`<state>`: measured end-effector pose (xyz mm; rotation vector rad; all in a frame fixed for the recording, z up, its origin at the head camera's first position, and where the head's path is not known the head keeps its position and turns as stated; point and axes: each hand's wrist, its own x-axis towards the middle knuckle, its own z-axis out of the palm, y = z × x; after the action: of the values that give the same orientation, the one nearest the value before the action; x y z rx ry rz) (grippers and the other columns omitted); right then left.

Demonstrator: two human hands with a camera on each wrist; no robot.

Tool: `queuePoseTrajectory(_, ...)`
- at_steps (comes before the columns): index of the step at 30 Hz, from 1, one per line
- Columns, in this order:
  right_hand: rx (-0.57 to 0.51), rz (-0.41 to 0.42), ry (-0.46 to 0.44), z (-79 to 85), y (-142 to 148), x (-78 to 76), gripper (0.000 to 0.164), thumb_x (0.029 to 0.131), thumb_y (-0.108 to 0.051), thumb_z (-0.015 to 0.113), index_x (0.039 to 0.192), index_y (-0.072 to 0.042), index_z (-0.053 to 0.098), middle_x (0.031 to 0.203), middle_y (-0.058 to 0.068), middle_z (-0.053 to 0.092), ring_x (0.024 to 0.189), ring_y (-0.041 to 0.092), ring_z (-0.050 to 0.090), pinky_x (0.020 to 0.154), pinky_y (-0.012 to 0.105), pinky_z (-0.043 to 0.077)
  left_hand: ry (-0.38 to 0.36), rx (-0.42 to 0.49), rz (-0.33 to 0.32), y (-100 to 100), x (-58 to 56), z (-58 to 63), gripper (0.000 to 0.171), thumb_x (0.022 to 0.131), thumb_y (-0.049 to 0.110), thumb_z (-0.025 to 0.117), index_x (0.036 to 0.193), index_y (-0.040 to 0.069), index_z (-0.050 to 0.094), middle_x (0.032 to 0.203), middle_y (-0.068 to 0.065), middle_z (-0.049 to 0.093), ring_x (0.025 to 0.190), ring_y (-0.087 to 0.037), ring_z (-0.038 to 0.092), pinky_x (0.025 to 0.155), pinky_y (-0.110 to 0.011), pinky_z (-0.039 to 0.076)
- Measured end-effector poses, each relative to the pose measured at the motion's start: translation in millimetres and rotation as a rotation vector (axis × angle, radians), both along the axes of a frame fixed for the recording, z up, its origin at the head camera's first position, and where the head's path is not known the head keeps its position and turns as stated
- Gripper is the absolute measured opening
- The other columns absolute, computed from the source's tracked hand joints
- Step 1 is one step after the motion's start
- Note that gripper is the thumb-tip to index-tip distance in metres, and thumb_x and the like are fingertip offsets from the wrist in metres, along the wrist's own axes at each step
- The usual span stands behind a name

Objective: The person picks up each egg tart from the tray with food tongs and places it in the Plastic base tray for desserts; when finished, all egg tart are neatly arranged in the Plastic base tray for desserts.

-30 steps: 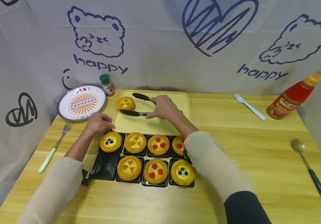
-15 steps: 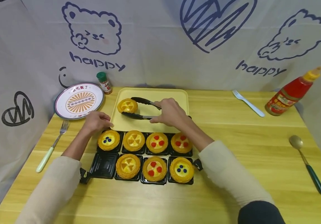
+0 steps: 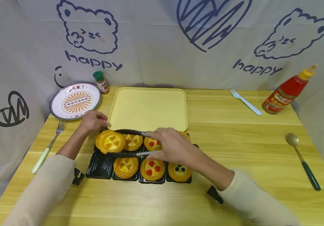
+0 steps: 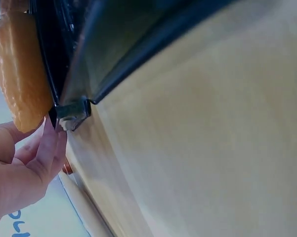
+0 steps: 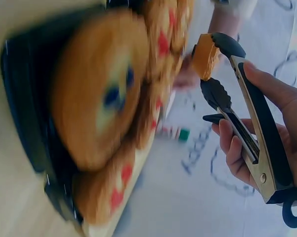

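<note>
My right hand (image 3: pixel 173 144) grips a pair of black-tipped metal tongs (image 3: pixel 128 154). Between the tong tips sits an egg tart (image 3: pixel 112 142) with orange wedges on top, held over the back-left part of the black compartment tray (image 3: pixel 92 166). The held tart mostly hides the tart below it. Other tarts with berry or orange toppings fill most compartments; the front-left one (image 3: pixel 100 165) holds no tart. My left hand (image 3: pixel 92 121) is at the tray's far-left corner, fingers pinching its edge in the left wrist view, next to a tart (image 4: pixel 22 74).
The yellow tray (image 3: pixel 150 106) lies behind the tarts. To its left are a patterned plate (image 3: pixel 75 100), a green-capped seasoning jar (image 3: pixel 101 82) and a fork (image 3: pixel 49 146). On the right are a light-blue fork (image 3: pixel 245 102), a red sauce bottle (image 3: pixel 287 91) and a spoon (image 3: pixel 303 160).
The right hand has taken the tart off the yellow tray with the tongs and carried it toward me and left, over the black tray. The left hand has stayed put.
</note>
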<state>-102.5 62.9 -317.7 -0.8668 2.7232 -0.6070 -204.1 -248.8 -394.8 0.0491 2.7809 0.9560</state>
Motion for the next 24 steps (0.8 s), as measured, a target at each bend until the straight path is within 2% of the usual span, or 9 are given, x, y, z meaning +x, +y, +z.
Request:
queuePoseTrajectory(3,0.013,0.058,-0.010,-6.5,-11,14.1,0.072,0.079,-0.044,0.074,0.140,-0.015,0.049,0.132,0.008,0.058,0.110,0.022,0.060,0.082,0.030,0.054,0.001,-0.009,0.001,-1,0.8,-0.5,0.033,0.083,0.014,0.071,0.104,-0.012,0.065,0.098,-0.027,0.068,0.083,-0.032,0.064,0.062,-0.023,0.046)
queuePoseTrajectory(8,0.043,0.117,0.032,-20.3,-27,24.0,0.070,0.080,-0.044,0.073,0.137,-0.012,0.051,0.127,0.007,0.061,0.099,0.016,0.063,0.074,0.021,0.053,0.025,-0.032,-0.012,-1,0.4,-0.6,0.033,0.083,0.014,0.072,0.102,-0.011,0.066,0.096,-0.027,0.068,0.082,-0.033,0.064,0.062,-0.023,0.046)
queuePoseTrajectory(13,0.071,0.112,0.049,-30.2,-38,26.6,0.068,0.078,-0.045,0.074,0.134,-0.011,0.055,0.127,0.006,0.062,0.097,0.014,0.063,0.066,0.016,0.051,0.028,-0.030,-0.017,-1,-1.1,-0.6,0.033,0.082,0.014,0.073,0.101,-0.012,0.066,0.095,-0.027,0.068,0.078,-0.030,0.064,0.061,-0.022,0.046)
queuePoseTrajectory(19,0.097,0.120,0.066,-35.9,-46,28.2,0.071,0.078,-0.048,0.074,0.135,-0.011,0.054,0.131,0.005,0.059,0.105,0.016,0.063,0.073,0.020,0.054,0.038,-0.057,-0.018,-1,-2.3,-0.9,0.032,0.081,0.014,0.073,0.100,-0.011,0.066,0.093,-0.025,0.069,0.076,-0.028,0.064,0.061,-0.023,0.046)
queuePoseTrajectory(24,0.120,0.110,0.066,-36.6,-47,28.7,0.072,0.077,-0.049,0.074,0.136,-0.011,0.053,0.131,0.005,0.059,0.102,0.016,0.063,0.071,0.020,0.054,0.023,-0.049,-0.016,-1,-2.3,-0.8,0.033,0.082,0.014,0.073,0.101,-0.012,0.066,0.095,-0.026,0.069,0.078,-0.030,0.064,0.061,-0.023,0.046)
